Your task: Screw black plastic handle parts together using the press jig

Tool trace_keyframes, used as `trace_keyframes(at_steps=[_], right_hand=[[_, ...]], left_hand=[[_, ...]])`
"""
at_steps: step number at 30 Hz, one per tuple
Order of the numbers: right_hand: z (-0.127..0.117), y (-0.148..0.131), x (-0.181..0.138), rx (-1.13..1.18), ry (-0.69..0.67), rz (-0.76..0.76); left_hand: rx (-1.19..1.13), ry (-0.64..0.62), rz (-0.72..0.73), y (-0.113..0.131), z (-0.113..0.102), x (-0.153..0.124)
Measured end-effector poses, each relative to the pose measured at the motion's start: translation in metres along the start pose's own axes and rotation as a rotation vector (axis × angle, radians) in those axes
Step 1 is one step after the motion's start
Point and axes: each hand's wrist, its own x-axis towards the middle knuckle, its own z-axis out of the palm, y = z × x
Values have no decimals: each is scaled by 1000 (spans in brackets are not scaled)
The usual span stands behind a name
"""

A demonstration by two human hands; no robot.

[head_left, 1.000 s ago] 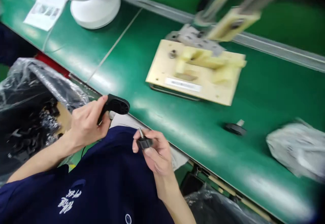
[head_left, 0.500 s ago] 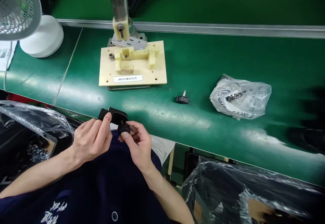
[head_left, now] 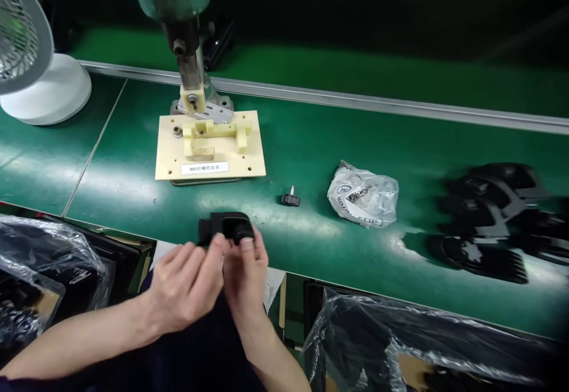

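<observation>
My left hand (head_left: 186, 282) and my right hand (head_left: 244, 273) meet at the near edge of the green bench, both closed on one black plastic part (head_left: 224, 226). The left fingers pinch its left end. The right fingers press a small black knob into its right side, and the knob is mostly hidden under my fingertips. A second small black knob with a metal stud (head_left: 290, 199) lies loose on the bench beyond my right hand.
A cream jig plate with a label (head_left: 169, 163) sits under a press column (head_left: 189, 48). A crumpled plastic bag of small parts (head_left: 363, 195) lies right of it. Black plastic parts (head_left: 489, 226) are piled far right. A white fan (head_left: 31, 77) stands left. Bagged boxes (head_left: 40, 273) sit below the bench.
My hands have closed together and moved forward onto the bench edge; the knob in my right hand now sits against the black part. The view has swung right and lifted.
</observation>
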Motion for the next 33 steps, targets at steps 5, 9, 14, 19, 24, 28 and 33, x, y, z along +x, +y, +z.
trace_keyframes(at_steps=[5,9,14,19,24,28,33], right_hand=[[-13,-62,35,144,51,-108],[-37,-87,46,-205,128,-468],[-72,-73,47,-1192,-68,-1278],[-85,-65,48,-1447,-251,-1445],[-89,-64,45,-1463,-152,-1443],[-95,-64,44,-1432,-142,-1437],[-101,-64,43,-1405,-90,-1390]], left_hand=[[-234,-36,25,6,6,-1],[-181,-4,42,-19,13,18],[-133,15,40,-45,34,92],[-221,-113,-102,-55,85,201],[-67,-182,-459,-91,139,294],[109,-173,-982,-117,166,327],[185,-111,-1100,-120,193,338]])
